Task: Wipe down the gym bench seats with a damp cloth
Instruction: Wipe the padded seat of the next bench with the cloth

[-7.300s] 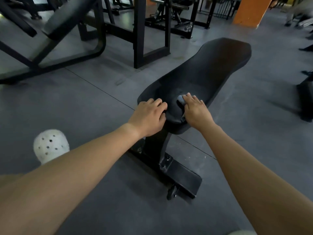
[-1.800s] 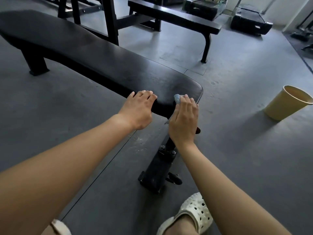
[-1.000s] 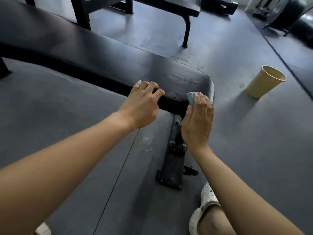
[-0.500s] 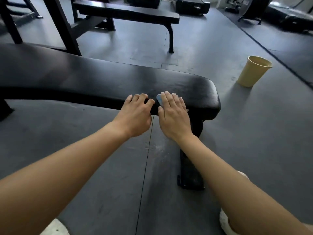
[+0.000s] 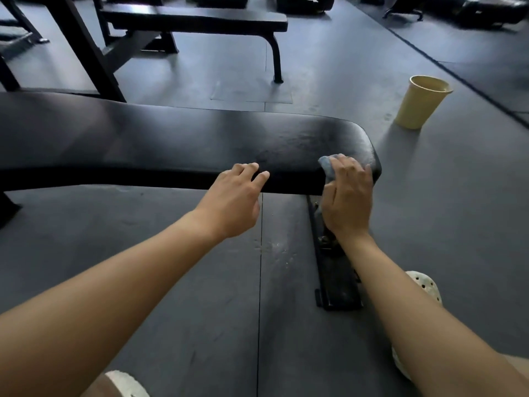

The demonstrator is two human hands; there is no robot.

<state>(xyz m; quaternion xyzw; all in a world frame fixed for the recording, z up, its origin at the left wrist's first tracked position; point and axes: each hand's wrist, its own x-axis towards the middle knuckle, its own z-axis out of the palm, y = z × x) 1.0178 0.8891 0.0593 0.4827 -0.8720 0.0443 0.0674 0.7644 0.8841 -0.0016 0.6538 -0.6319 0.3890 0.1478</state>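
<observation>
Where the cloth lies: a small blue-grey cloth [image 5: 326,165] is bunched on the rounded near right corner of the black padded surface [image 5: 200,138], under the fingers of the right hand [image 5: 347,197].
Right hand: laid over the cloth with fingers close together, pressing it to the padding. Only a fold is seen past the index finger, and a pinch by the thumb cannot be told.
Left hand [image 5: 234,197]: nothing is held. Loosely parted fingertips are rested on the near edge, left of the cloth, judged a brace for the lean.
Step in hand: the end corner appears to be the part being wiped.
Surroundings: a yellow cup [image 5: 420,103] is stood on the floor [image 5: 443,224] beyond the end, perhaps kept near for wetting. A second bench [image 5: 194,20] is seen behind.
</observation>
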